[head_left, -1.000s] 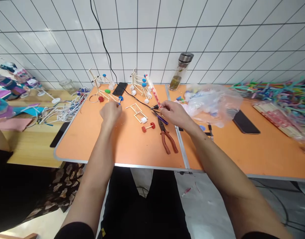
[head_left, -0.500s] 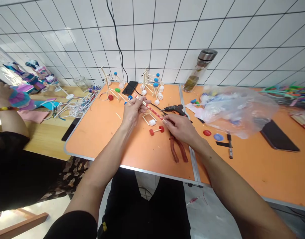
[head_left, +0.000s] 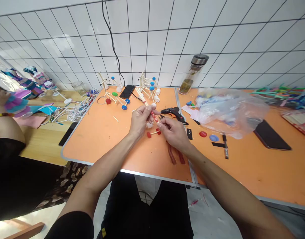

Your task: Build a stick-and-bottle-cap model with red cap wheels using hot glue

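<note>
My left hand (head_left: 139, 122) is closed around a slim red-and-white chopstick packet (head_left: 154, 117), whose pale upper end (head_left: 140, 95) slants up and away past the fingers. At the packet's lower end, my right hand (head_left: 174, 133) pinches it between thumb and fingers. Just below lies an axle with red wheels (head_left: 153, 133) on the orange table. A white piece (head_left: 149, 125) is partly covered by my left fingers. Red-handled pliers (head_left: 171, 154) rest under my right hand, their jaws hidden. Beyond the hands is a black glue gun (head_left: 173, 113).
Stick frames with blue caps (head_left: 152, 88) and a phone (head_left: 127, 91) stand or lie near the tiled wall. A glass bottle (head_left: 192, 74), a plastic bag (head_left: 229, 109), a marker (head_left: 225, 147) and another phone (head_left: 272, 134) are on the right. At far left, another person's arm (head_left: 8, 124) is over a wooden table.
My left hand has slid down along the packet, closer to my right hand. More of the packet's pale upper end now shows beyond my left fingers. The view has shifted slightly.
</note>
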The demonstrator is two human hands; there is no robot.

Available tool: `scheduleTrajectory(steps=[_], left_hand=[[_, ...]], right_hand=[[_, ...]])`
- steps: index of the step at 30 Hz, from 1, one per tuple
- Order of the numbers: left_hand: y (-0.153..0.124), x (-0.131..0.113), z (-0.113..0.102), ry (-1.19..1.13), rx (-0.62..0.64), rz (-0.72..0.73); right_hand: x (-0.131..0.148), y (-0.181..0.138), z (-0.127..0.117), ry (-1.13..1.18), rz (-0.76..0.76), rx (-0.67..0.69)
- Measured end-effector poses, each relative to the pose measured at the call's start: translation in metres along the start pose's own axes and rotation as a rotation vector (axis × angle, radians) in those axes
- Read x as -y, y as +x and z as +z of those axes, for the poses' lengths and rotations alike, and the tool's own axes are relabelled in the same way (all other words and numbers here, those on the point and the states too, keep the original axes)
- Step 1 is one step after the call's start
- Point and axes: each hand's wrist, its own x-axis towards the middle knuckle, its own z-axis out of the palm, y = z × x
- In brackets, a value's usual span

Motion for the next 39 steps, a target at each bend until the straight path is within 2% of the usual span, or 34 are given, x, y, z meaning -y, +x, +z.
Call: scheduleTrajectory(steps=[2, 4, 6, 8, 10, 12, 16, 21, 26, 30, 32, 35, 37, 39], left_hand=[[-0.008, -0.002, 0.006, 0.032, 0.051, 0.029], [-0.016, -0.005, 0.011, 0.064, 0.119, 0.031], [-0.024, -0.007, 0.016, 0.123, 0.228, -0.029], [-0.032, -0.003, 0.022, 0.155, 0.399, -0.129], [-0.041, 0.004, 0.029, 0.162, 0.528, -0.196], [-0.048, 0.010, 0.034, 0.169, 0.537, -0.235], [-0.056, 0.010, 0.037, 0.190, 0.458, -0.284], [-0.065, -0.003, 0.025, 0.332, 0.427, -0.274], [-0.085, -0.023, -0.014, 0.551, 0.414, -0.255], [-0.096, -0.056, -0.072, 0.836, 0.338, -0.247], [-0.089, -0.075, -0.108, 1.048, 0.182, -0.168], [-0.066, -0.092, -0.159, 1.497, -0.037, -0.168], [-0.050, -0.095, -0.181, 1.773, -0.102, -0.233], [-0.038, -0.094, -0.192, 1.941, -0.053, -0.230]], right_hand=[[0.003, 0.002, -0.006, 0.092, 0.005, 0.112], [0.004, 0.005, -0.019, 0.222, 0.042, 0.287], [0.003, 0.010, -0.034, 0.322, 0.051, 0.139], [0.000, 0.013, -0.046, 0.413, 0.055, -0.028], [-0.003, 0.016, -0.050, 0.472, 0.066, -0.111], [-0.004, 0.017, -0.049, 0.505, 0.103, -0.128], [-0.004, 0.021, -0.043, 0.522, 0.194, -0.170], [-0.005, 0.023, -0.040, 0.553, 0.190, -0.218], [-0.024, 0.033, -0.050, 0.622, 0.150, -0.308], [-0.049, 0.043, -0.075, 0.675, 0.198, -0.529], [-0.058, 0.046, -0.083, 0.661, 0.218, -0.538], [-0.061, 0.047, -0.082, 0.703, 0.208, -0.551], [-0.059, 0.048, -0.074, 0.740, 0.199, -0.557], [-0.056, 0.048, -0.067, 0.744, 0.193, -0.551]])
